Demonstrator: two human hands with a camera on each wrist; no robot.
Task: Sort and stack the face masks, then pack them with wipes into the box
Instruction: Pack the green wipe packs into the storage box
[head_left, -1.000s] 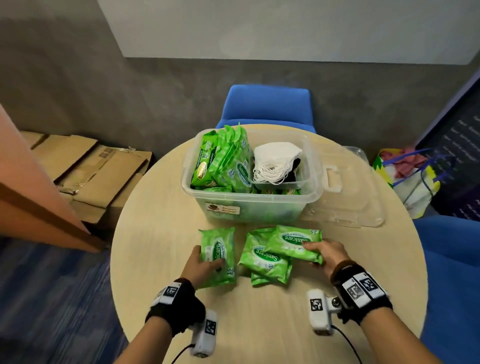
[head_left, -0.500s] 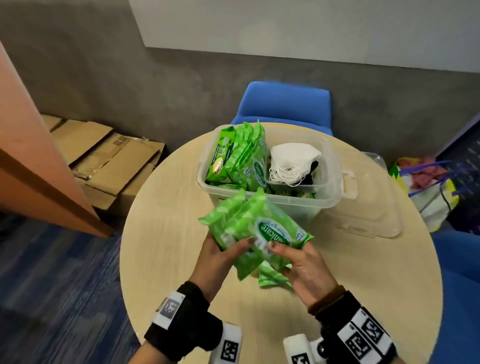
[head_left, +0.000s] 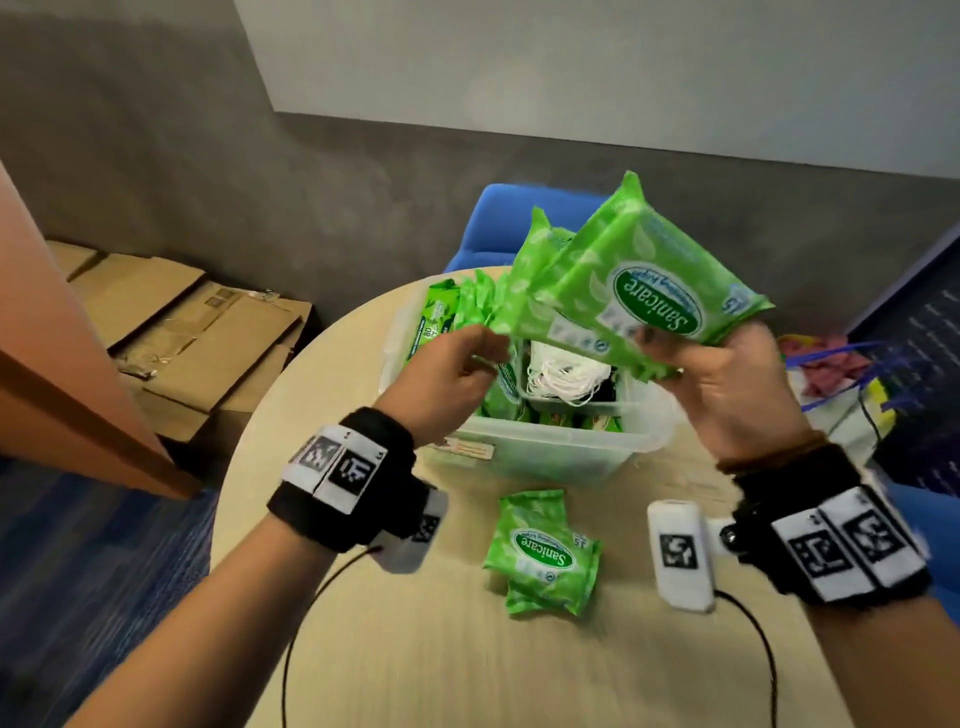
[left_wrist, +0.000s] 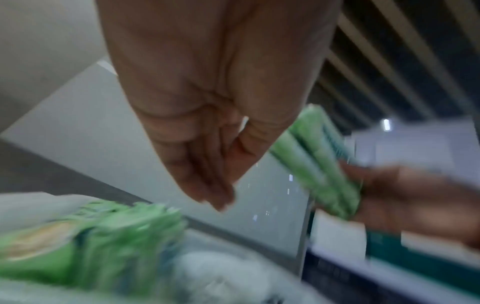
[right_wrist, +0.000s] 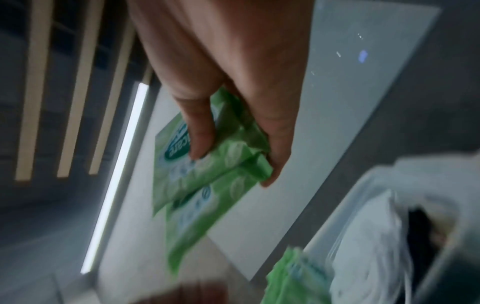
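Right hand (head_left: 727, 384) pinching two green wipe packs (head_left: 639, 280) by their lower edge above the clear box (head_left: 545, 452), left hand (head_left: 441, 379) loose and empty beside them — that slim grip could let the rear pack slide out and miss the box.

Upright wipe packs (head_left: 441, 325) are filling the left side of the clear box (head_left: 545, 452), and white masks (head_left: 563, 376) are taking up the right, leaving little open room inside. Two stacked packs (head_left: 543, 553) are lying on the counter (head_left: 467, 665) in front of the box, with bare counter lying on either side.
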